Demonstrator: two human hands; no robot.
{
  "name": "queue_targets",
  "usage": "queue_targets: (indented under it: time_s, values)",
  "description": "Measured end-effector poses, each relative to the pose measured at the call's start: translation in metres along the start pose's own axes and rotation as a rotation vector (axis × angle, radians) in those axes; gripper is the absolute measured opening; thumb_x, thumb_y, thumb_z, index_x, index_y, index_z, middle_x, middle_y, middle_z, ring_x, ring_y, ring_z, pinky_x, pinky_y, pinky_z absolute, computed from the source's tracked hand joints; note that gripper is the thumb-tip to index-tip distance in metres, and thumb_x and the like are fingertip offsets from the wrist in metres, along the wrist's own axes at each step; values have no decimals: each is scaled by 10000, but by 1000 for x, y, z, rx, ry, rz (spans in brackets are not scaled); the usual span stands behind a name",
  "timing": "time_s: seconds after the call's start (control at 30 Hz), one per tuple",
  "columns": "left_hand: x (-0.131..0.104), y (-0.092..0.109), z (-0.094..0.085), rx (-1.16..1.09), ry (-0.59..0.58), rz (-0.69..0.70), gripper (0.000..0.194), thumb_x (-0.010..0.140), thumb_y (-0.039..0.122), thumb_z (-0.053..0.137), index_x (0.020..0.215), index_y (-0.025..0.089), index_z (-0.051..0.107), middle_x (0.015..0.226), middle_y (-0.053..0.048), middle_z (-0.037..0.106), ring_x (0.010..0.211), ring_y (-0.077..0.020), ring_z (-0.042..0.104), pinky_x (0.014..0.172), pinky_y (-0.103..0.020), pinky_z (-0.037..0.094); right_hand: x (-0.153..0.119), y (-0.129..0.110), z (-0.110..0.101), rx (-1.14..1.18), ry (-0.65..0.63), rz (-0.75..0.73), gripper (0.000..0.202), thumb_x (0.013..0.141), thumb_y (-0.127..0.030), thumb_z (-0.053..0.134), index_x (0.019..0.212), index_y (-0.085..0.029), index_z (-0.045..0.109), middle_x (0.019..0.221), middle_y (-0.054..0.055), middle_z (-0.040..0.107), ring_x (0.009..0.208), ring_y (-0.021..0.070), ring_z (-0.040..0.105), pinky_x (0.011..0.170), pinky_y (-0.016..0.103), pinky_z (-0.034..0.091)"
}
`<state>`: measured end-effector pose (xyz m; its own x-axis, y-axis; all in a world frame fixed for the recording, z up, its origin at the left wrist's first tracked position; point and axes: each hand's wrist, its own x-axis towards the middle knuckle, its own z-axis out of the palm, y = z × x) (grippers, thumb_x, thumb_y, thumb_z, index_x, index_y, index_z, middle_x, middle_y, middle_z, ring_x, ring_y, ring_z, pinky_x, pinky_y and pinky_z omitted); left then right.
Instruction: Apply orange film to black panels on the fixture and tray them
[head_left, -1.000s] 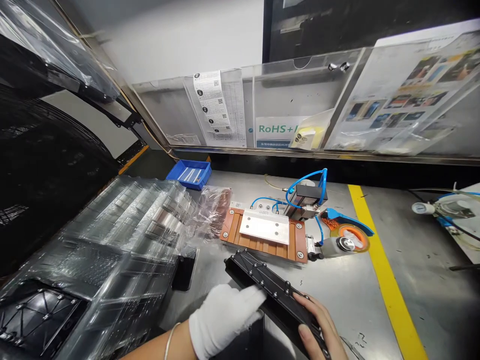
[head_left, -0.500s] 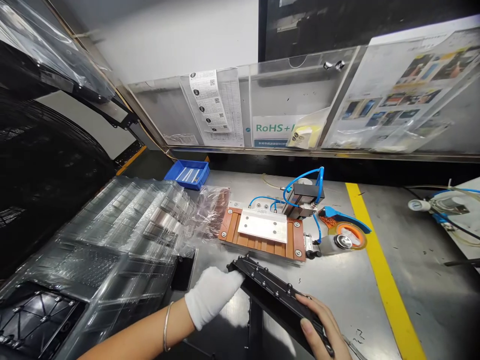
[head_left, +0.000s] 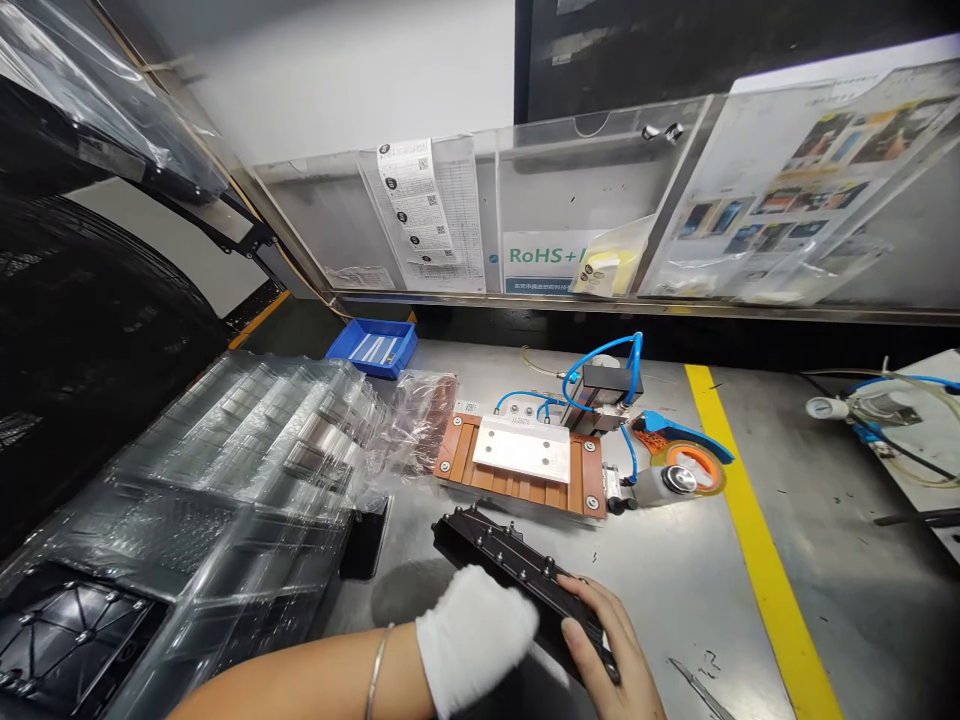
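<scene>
My right hand point(head_left: 604, 640) is closed on the near right end of a black plastic panel point(head_left: 487, 545), its thumb and fingers on either side. The panel is tilted above the steel table, and round studs line its upper edge. My left hand point(head_left: 484, 625), in a white glove, is curled against the panel's near face around its middle; its fingertips are hidden. Beyond the panel sits a brown fixture point(head_left: 457, 450) with a white metal plate point(head_left: 523, 447) on top. Tweezers point(head_left: 699, 690) lie to the right of my right hand.
Stacked clear plastic trays point(head_left: 247, 440) fill the left side, with another black panel point(head_left: 67, 640) in front. A blue bin point(head_left: 373, 347) stands behind. Right of the fixture are an orange tape roll point(head_left: 694, 468) and a pump bottle point(head_left: 667, 485). Yellow tape point(head_left: 757, 560) crosses the table.
My gloved left hand has slid from the panel's far left end rightward along its near face. The panel and my right hand have shifted slightly left.
</scene>
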<state>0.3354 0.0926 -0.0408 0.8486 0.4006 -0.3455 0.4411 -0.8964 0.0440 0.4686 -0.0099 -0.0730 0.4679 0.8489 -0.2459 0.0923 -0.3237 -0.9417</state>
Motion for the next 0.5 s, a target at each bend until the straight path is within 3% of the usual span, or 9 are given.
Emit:
queue_targets:
  time_s: [0.07, 0.2, 0.37, 0.5]
  values:
    - [-4, -24, -9, 12, -131, -110, 197, 793, 34, 523, 871, 154, 658, 715, -86, 690, 621, -299, 694, 516, -368, 525, -1, -2, -5, -4, -13, 60, 512, 867, -732, 484, 1126, -323, 652, 1286, 15, 543, 1299, 267, 444, 1088, 376, 315]
    - [-16, -54, -13, 64, -191, -215, 301, 711, -82, 493, 823, 124, 681, 676, -102, 678, 626, -306, 692, 508, -340, 479, -2, -3, -7, 13, -40, 107, 549, 842, -760, 492, 1116, -316, 663, 1288, 28, 542, 1298, 283, 435, 1093, 399, 303]
    - [-21, -51, -10, 32, -134, -177, 240, 769, -59, 495, 775, 103, 672, 740, -121, 677, 777, -285, 688, 663, -358, 510, -3, -6, -2, 68, -24, 101, 555, 849, -757, 497, 1100, -291, 664, 1246, 23, 571, 1258, 239, 478, 1063, 300, 338]
    - [-15, -44, -7, -92, -52, -130, 215, 876, 110, 563, 1061, 148, 665, 1060, -108, 699, 1013, -252, 661, 882, -356, 525, -6, -8, 2, 81, -9, 80, 537, 869, -731, 499, 1104, -278, 666, 1239, 20, 585, 1235, 218, 499, 1052, 259, 357]
